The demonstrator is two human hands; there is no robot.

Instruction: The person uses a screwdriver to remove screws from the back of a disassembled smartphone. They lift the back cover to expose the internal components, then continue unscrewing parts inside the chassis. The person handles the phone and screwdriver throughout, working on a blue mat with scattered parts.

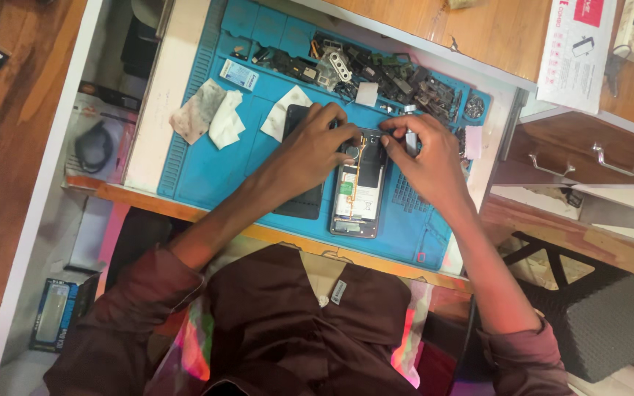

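White-and-red box (577,51) top right; blue package (53,314) lower left

Dim, warm indoor light with a pink cast on the forearms; soft shadows, slight overall blur, and wide-angle bending at the edges.

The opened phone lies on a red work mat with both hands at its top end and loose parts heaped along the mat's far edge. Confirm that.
Not quite: the work mat is blue, not red, as the head view shows. The rest holds: the opened phone lies on it, the left hand and right hand are at its top end, and loose parts are heaped along the mat's far edge.
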